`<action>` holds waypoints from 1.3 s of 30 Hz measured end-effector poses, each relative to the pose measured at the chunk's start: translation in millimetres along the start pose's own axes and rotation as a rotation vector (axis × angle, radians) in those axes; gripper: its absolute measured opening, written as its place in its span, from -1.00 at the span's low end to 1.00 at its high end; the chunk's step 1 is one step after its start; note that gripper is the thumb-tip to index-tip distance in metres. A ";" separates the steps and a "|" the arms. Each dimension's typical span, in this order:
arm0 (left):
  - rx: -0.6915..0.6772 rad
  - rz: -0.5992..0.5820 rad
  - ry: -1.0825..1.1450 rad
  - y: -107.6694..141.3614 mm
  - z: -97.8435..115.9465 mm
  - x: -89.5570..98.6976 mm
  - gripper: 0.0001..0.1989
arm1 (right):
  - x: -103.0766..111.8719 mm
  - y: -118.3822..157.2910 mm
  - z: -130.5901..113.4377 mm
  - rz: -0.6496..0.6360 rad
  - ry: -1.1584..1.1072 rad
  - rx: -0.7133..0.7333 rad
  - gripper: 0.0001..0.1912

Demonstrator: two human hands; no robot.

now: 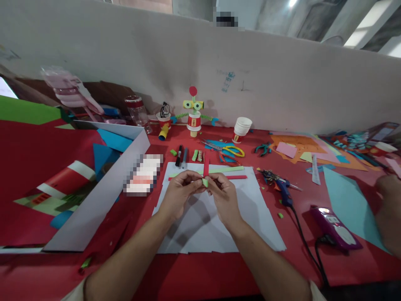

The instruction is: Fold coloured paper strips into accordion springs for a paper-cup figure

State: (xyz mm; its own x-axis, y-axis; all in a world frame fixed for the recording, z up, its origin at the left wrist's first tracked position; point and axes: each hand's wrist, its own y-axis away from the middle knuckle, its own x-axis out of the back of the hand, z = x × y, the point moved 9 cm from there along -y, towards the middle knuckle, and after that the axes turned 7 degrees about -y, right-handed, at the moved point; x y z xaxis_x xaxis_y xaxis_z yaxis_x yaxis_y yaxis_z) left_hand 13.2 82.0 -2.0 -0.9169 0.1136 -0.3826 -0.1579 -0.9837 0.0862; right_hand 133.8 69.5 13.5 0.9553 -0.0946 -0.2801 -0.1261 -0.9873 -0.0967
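Note:
Above the white paper sheets (203,221), my left hand (183,190) and my right hand (223,193) meet fingertip to fingertip. Both pinch a small folded paper piece, its green part (205,182) showing between the fingers. A red paper strip (206,164) stretches away from that piece toward the wall. Behind my hands, a light green strip (230,170) and another red strip (237,177) lie across the sheets. Small green folded pieces (194,155) rest just past the sheets, beside a black marker (178,156).
A paper-cup figure (194,121) and stacked cups (242,128) stand near the wall. Scissors (233,150) lie ahead. Right are a glue gun (283,192), its cord, a purple device (336,230) and another person's hand (388,200). An open box (103,200) stands left.

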 end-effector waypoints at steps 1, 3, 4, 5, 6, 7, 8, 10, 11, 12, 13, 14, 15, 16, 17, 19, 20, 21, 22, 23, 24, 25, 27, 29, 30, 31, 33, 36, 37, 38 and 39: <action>0.001 -0.004 -0.004 -0.4 -0.3 -0.1 -0.81 | 0.6 0.2 -0.5 0.005 0.016 0.009 -0.89; 0.012 -0.008 -0.002 -1.0 -1.3 -0.1 -0.81 | 2.4 0.6 -2.6 0.018 0.057 0.037 -0.91; 0.018 -0.006 0.003 -1.2 -1.6 0.1 -0.80 | 2.7 0.8 -4.3 0.017 0.081 0.056 -0.92; 0.023 -0.006 0.008 -1.3 -1.8 0.1 -0.79 | 2.5 0.9 -6.0 0.010 0.098 0.074 -0.93; 0.027 -0.006 0.012 -1.4 -1.8 0.1 -0.79 | 1.8 0.9 -7.5 -0.002 0.106 0.089 -0.93; 0.030 -0.010 0.014 -1.4 -1.8 -0.1 -0.79 | 0.7 0.9 -8.8 -0.018 0.110 0.100 -0.94; 0.033 -0.015 0.015 -1.5 -1.7 -0.3 -0.79 | -0.6 0.8 -10.0 -0.036 0.118 0.108 -0.94; 0.036 -0.023 0.018 -1.4 -1.4 -0.3 -0.79 | -2.6 0.8 -11.9 -0.061 0.135 0.117 -0.93; 0.037 -0.026 0.020 -1.4 -1.2 -0.1 -0.79 | -3.2 0.8 -12.3 -0.067 0.132 0.114 -0.92; 0.036 -0.027 0.023 -1.3 -0.8 0.4 -0.79 | -3.8 0.9 -12.4 -0.072 0.117 0.107 -0.91; 0.033 -0.023 0.028 -1.2 -0.1 1.1 -0.79 | -4.7 1.1 -12.2 -0.082 0.091 0.097 -0.90; 0.030 -0.016 0.033 -1.1 0.8 2.1 -0.79 | -6.1 1.5 -11.9 -0.095 0.056 0.084 -0.89; 0.025 -0.008 0.038 -1.0 1.8 3.0 -0.79 | -7.7 1.9 -11.5 -0.110 0.023 0.071 -0.88; 0.020 0.003 0.043 -0.9 2.9 3.9 -0.80 | -9.3 2.4 -11.0 -0.122 -0.002 0.059 -0.86; 0.015 0.014 0.047 -0.9 3.8 4.6 -0.79 | -10.1 2.7 -10.3 -0.125 -0.015 0.049 -0.83; 0.008 0.029 0.045 -0.9 5.0 4.9 -0.80 | -8.3 2.2 -8.7 -0.094 -0.019 0.038 -0.80; 0.006 0.032 0.040 -1.0 5.2 4.5 -0.80 | -6.4 1.5 -7.3 -0.070 -0.017 0.031 -0.80; 0.004 0.033 0.034 -1.0 5.1 3.9 -0.80 | -4.8 0.6 -5.4 -0.049 -0.017 0.022 -0.81; 0.003 0.033 0.026 -1.1 4.7 3.3 -0.81 | -3.7 -0.6 -2.9 -0.037 -0.022 0.007 -0.82; 0.002 0.033 0.018 -1.2 4.5 2.9 -0.81 | -3.3 -1.8 0.1 -0.034 -0.035 -0.015 -0.82; 0.000 0.034 0.008 -1.2 4.4 2.8 -0.80 | -3.1 -3.1 3.5 -0.033 -0.054 -0.043 -0.81; -0.001 0.034 -0.002 -1.1 4.6 2.9 -0.80 | -2.8 -4.3 6.9 -0.031 -0.077 -0.073 -0.80; 0.003 0.023 -0.010 -0.9 5.3 2.6 -0.77 | -2.0 -6.2 11.7 -0.025 -0.124 -0.122 -0.79; 0.030 -0.007 0.012 -0.7 5.0 1.1 -0.76 | -0.1 -7.7 14.4 -0.011 -0.152 -0.150 -0.80; 0.049 -0.024 0.035 -0.7 4.6 0.2 -0.77 | 0.5 -8.3 14.9 -0.010 -0.157 -0.155 -0.80; 0.065 -0.037 0.060 -0.7 4.4 -0.4 -0.78 | 0.6 -8.9 15.1 -0.018 -0.159 -0.155 -0.81; 0.085 -0.040 0.093 -1.1 4.5 0.2 -0.83 | -0.1 -10.1 15.4 -0.045 -0.153 -0.150 -0.83; 0.100 -0.018 0.070 -2.0 3.6 3.5 -0.83 | -2.7 -11.8 14.9 -0.103 -0.130 -0.143 -0.84; 0.105 -0.012 0.048 -2.2 2.8 4.7 -0.82 | -3.6 -12.2 14.1 -0.120 -0.112 -0.139 -0.84; 0.109 -0.008 0.024 -2.4 1.9 5.7 -0.80 | -4.7 -12.5 12.7 -0.139 -0.090 -0.131 -0.83; 0.110 -0.004 0.001 -2.6 1.3 6.7 -0.79 | -5.9 -12.7 11.0 -0.158 -0.064 -0.122 -0.83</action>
State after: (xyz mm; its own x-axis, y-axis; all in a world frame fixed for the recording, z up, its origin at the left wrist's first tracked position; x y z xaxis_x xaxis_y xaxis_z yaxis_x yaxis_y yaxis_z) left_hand 6.9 85.5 -3.6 -0.9158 0.1175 -0.3842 -0.2012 -0.9618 0.1855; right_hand 126.9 84.0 5.9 0.9411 0.0669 -0.3314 0.0606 -0.9977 -0.0293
